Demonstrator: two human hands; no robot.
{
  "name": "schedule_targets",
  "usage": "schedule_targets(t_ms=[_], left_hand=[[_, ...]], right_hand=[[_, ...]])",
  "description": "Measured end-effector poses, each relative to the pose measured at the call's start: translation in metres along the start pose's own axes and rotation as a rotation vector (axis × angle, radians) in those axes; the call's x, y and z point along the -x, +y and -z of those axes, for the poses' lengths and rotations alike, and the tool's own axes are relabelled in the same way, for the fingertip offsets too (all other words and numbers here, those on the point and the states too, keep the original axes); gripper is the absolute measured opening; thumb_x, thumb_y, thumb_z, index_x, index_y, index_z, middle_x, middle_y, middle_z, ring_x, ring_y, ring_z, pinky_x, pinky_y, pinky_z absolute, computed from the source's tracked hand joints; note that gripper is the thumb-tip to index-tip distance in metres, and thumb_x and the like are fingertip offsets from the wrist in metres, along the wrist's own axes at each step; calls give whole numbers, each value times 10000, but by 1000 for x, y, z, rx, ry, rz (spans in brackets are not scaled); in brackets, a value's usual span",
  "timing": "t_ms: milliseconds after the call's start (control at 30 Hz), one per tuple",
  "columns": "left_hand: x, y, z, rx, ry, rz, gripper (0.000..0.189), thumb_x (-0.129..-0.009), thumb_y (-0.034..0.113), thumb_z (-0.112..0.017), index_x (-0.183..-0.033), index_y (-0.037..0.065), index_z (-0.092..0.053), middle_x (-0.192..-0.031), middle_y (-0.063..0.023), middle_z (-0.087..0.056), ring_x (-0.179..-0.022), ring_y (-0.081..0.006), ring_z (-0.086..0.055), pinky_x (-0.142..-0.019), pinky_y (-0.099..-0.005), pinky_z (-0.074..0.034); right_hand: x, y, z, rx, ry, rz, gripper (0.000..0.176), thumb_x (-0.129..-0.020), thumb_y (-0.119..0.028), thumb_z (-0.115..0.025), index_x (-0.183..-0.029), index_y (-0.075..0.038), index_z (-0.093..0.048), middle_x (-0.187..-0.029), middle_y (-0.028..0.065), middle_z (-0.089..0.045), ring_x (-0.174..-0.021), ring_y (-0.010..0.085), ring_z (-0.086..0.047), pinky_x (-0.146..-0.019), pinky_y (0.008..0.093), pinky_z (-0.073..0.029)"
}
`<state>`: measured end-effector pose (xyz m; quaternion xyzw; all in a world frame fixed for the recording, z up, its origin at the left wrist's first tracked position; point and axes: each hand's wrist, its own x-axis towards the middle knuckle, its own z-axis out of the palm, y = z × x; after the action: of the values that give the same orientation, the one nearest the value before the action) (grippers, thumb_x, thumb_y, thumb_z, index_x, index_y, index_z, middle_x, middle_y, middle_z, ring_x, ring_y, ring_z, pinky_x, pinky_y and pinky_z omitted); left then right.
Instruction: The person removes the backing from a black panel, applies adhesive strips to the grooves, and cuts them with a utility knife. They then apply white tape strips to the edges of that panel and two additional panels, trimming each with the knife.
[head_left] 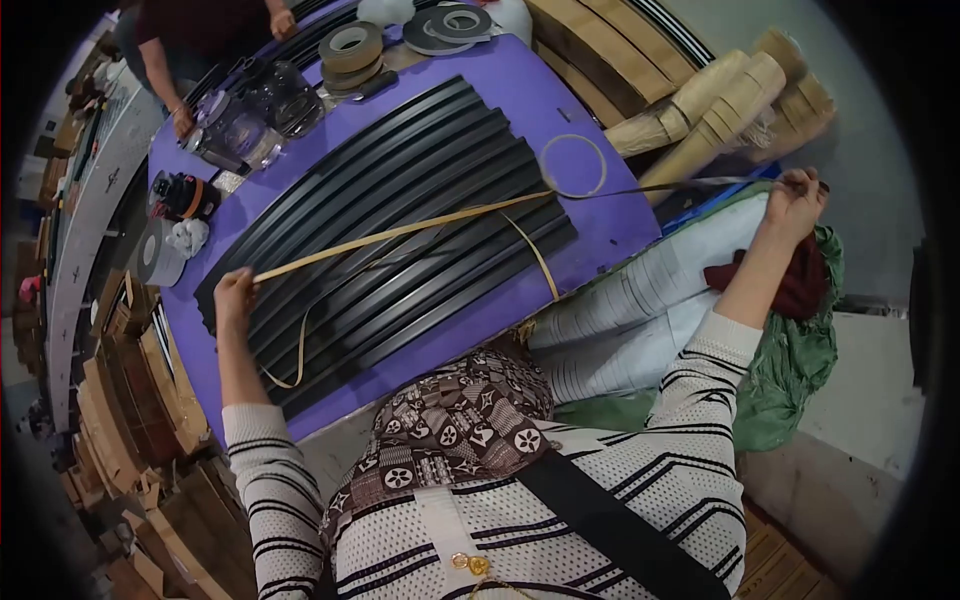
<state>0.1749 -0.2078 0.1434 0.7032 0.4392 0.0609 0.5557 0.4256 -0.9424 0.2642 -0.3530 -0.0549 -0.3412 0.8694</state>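
Note:
Several black ribbed strips (400, 220) lie side by side on the purple table (600, 225). A long thin tape (400, 232), tan on the left and dark on the right, stretches across above them. At the strips' left end my left hand (236, 300) is closed on the tan end. Far to the right, beyond the table's edge, my right hand (797, 203) is closed on the dark end. A loop of the tape (603, 165) shows over the table's right part, and loose lengths hang across the strips.
Tape rolls (350, 48), clear jars (235, 135) and a black bottle (185, 195) stand along the table's far and left sides. Another person's hand (183, 122) is at the far left corner. Wrapped rolls (720, 105) and white sheets (640, 300) lie right.

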Motion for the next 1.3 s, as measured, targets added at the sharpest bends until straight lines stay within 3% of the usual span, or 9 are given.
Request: schedule_targets(t_ms=[100,200,300,467,567,600,800,1000,1300], left_hand=[[32,57,-127,-369,-89,-357,214,-798,186,-473,-782,8,-592,-624,-74,-558,-509,-119,-506,-456,-270,-404],[121,78,-273,-729,-713,-750,197,-771,178,-483,-739,16,-591,-634,-110,-562,-531,-166,-517,-494,-324,-417],[220,70,-341,-511,-1232,-1166,181,-744,169,-493,-697,25,-591,-644,-147,-567,-553,-213,-528,-531,-378,-430],[208,57,-219,-470,-1534,-764,295,-758,271,-506,-854,10,-604,-782,-156,-600,-708,-273,-572,-636,-385,-436],[106,-40,-116,-63,-313,-659,215,-731,218,-519,-795,36,-614,-747,-140,-601,-710,-290,-582,-647,-356,-459],[88,-53,-65,-41,-242,-266,183,-733,179,-522,-803,36,-611,-795,-137,-603,-772,-271,-582,-685,-344,-454],[2,-185,135,-226,538,-194,204,-747,152,-500,-865,14,-594,-871,-161,-588,-846,-316,-540,-759,-376,-416],[-62,-210,164,-324,680,-230,205,-728,181,-540,-848,25,-599,-897,-147,-553,-860,-329,-491,-777,-405,-371],[-85,-200,172,-218,392,-232,185,-645,198,-646,-720,49,-567,-700,-98,-539,-738,-263,-499,-670,-380,-374]], right_hand=[[-24,-12,-9,112,-226,-21,81,-779,19,-435,-823,-43,-407,-778,92,-445,-595,140,-394,-492,236,-356],[-40,10,-49,515,-293,52,80,-791,-17,-447,-864,-48,-434,-792,75,-472,-602,125,-411,-500,225,-360],[-24,34,-89,907,-430,82,103,-803,-53,-460,-906,-52,-461,-805,58,-499,-609,109,-428,-509,214,-364],[58,105,-141,1171,-853,-150,164,-824,-113,-480,-976,-59,-505,-828,29,-544,-621,83,-457,-524,196,-371],[130,152,-165,1192,-1001,-328,205,-836,-149,-492,-1018,-64,-532,-842,12,-571,-628,68,-474,-532,186,-375],[155,168,-172,1180,-1018,-403,219,-840,-162,-496,-1032,-65,-541,-846,6,-580,-630,62,-480,-535,182,-376],[291,290,-216,884,-1085,-609,154,-836,-117,-503,-971,-68,-558,-821,-21,-551,-658,64,-503,-613,192,-423],[412,342,-284,901,-1374,-684,129,-824,-90,-512,-933,-42,-561,-701,-47,-475,-628,39,-428,-582,187,-374],[588,350,-361,943,-1554,-897,210,-812,-93,-516,-1003,-15,-555,-724,-4,-548,-642,52,-471,-592,192,-398]])
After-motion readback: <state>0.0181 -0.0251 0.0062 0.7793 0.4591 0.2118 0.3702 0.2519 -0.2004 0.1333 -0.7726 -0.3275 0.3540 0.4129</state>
